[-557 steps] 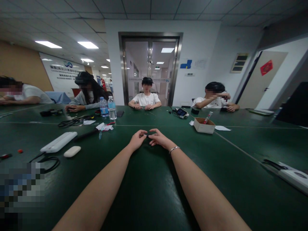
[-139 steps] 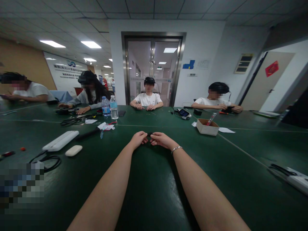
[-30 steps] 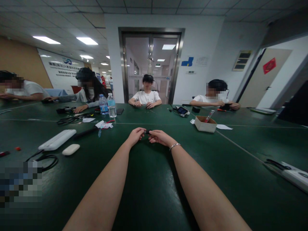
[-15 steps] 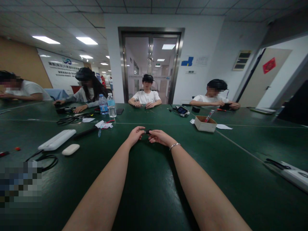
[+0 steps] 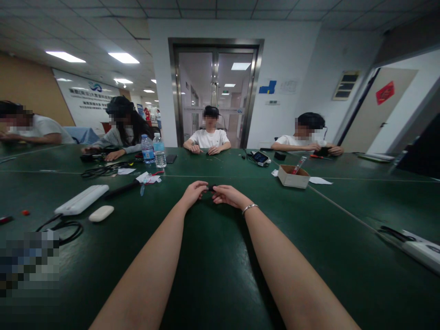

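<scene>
Between my two hands is a small black object (image 5: 211, 188), too small and too covered by fingers to name. My left hand (image 5: 194, 192) is closed in a pinch at its left end. From the other side, my right hand (image 5: 229, 196) pinches the object's right end, with a silver bracelet (image 5: 250, 209) on that wrist. Both arms stretch forward over the green table (image 5: 213, 256), and the hands are just above or on its surface; I cannot tell which.
Left of my arms lie a white power bank-like block (image 5: 81, 200), a white rounded case (image 5: 101, 213) and black cables (image 5: 70, 233). Water bottles (image 5: 160, 152) stand farther back. To the right is a small cardboard box (image 5: 293, 178). Several people sit around the table.
My hands and the small black object stay in practically the same place. At the back left, a person's hand has shifted slightly toward a black device.
</scene>
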A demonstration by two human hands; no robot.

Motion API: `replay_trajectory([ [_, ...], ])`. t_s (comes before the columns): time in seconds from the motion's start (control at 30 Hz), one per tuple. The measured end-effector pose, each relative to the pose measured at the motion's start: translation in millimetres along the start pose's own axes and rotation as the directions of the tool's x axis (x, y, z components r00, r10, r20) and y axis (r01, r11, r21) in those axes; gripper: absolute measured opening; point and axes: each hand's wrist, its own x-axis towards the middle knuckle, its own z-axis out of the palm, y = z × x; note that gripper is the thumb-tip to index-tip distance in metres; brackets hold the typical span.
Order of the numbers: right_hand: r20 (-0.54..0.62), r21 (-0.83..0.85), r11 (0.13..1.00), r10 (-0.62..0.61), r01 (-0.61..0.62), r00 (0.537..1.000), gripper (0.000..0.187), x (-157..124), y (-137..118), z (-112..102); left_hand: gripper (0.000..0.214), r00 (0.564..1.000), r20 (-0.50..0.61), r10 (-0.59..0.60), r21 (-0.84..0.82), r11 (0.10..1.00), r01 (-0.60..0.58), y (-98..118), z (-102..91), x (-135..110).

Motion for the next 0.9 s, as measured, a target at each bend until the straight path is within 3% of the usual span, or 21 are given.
replay_trajectory([
  [0.9,0.008,-0.010,1.000,-0.007,0.007,1.000,0.010,0.1,0.0,0.6,0.030,1.000,0.011,0.019,0.000,1.000,-0.019,2.9,-0.3,-2.9],
])
